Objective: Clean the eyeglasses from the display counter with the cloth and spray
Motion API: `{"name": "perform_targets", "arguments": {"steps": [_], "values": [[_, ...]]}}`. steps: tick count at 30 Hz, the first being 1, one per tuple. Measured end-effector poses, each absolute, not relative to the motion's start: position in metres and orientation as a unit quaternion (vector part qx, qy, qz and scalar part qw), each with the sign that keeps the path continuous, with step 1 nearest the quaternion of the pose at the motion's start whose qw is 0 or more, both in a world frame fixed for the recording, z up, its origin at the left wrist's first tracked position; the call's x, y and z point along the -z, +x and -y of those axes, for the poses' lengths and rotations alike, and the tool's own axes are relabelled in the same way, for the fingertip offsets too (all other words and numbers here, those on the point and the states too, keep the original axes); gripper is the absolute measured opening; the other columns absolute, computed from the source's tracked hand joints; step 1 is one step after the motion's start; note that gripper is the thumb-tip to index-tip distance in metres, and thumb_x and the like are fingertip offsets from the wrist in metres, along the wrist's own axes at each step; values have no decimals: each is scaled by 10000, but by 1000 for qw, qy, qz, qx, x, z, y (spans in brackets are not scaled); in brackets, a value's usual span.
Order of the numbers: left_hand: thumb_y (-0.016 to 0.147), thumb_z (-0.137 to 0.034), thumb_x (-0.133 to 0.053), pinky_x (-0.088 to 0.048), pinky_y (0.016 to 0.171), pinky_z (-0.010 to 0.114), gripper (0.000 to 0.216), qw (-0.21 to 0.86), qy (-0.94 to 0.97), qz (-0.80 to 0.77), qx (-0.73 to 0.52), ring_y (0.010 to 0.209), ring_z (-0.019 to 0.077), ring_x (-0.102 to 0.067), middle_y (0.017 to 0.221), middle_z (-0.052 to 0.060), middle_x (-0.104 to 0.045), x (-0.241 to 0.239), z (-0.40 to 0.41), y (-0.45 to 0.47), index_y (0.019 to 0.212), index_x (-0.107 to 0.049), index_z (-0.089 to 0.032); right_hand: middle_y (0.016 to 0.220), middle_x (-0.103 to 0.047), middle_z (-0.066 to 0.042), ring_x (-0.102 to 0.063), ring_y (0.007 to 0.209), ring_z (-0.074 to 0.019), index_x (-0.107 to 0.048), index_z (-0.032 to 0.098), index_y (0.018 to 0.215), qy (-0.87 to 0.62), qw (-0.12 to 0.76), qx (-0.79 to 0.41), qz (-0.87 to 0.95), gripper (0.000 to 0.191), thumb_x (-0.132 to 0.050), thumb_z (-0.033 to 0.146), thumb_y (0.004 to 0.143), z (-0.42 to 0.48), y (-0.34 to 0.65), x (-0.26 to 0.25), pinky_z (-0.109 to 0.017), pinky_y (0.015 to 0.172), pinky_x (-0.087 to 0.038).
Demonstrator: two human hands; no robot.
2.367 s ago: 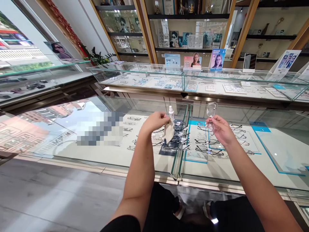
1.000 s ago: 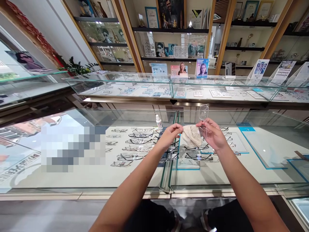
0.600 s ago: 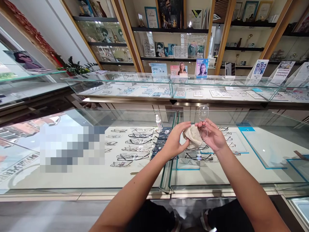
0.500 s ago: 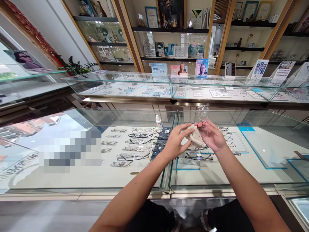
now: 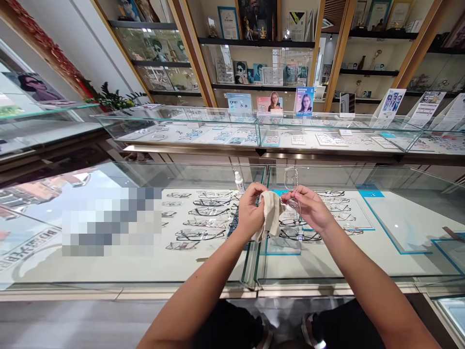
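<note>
One pale cloth point(image 5: 271, 213) is gripped in the left hand point(image 5: 252, 211); clear spectacles point(image 5: 291, 178) are pinched in the right hand point(image 5: 313, 207) above the glass counter point(image 5: 312, 282). Rough pressure could twist the thin frame — or break that narrow hold.

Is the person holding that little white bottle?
No, the white bottle stands on the glass counter, while the left hand holds a cloth and the right hand holds the glasses.
</note>
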State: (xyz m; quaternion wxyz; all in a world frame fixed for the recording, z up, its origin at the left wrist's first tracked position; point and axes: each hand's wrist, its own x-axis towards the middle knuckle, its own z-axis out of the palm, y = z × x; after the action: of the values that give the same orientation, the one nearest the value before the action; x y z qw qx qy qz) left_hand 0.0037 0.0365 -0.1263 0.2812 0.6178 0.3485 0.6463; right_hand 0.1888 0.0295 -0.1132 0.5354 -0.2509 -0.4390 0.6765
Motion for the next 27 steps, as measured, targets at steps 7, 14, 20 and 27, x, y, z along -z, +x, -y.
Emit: {"name": "perform_targets", "arguments": {"steps": [7,14,20,27], "values": [[729,-191,-637,-357,647,278,179,323,639,-367,-593,655,130,-444,698,-35,-482,124,-34,5,703,-464,-229,799,-761,2,-676,856,-180,-689,242,735,-274,553,-651,442,377,-956,489,636,-30,185,114,-334,891,-484],[754,-277,-691,-420,696,283,249,452,635,-334,-530,715,146,-544,745,7,-617,120,-34,9,665,-467,-215,801,-753,-1,-639,809,-169,-695,245,738,-313,588,-604,436,351,-936,484,651,-31,178,116,-316,844,-492],[815,-485,-758,-471,781,319,334,487,619,-322,-525,873,208,-631,924,77,-728,121,-41,5,724,-638,-187,813,-750,0,-638,834,-168,-740,247,738,-327,630,-562,424,316,-942,467,637,-36,178,121,-314,860,-488],[754,-548,-844,-483,797,308,394,511,610,-312,-520,827,179,-605,848,47,-678,128,-41,12,770,-705,-179,833,-746,1,-641,833,-173,-738,250,738,-333,627,-558,429,310,-936,470,646,-31,175,121,-321,844,-498]]}}
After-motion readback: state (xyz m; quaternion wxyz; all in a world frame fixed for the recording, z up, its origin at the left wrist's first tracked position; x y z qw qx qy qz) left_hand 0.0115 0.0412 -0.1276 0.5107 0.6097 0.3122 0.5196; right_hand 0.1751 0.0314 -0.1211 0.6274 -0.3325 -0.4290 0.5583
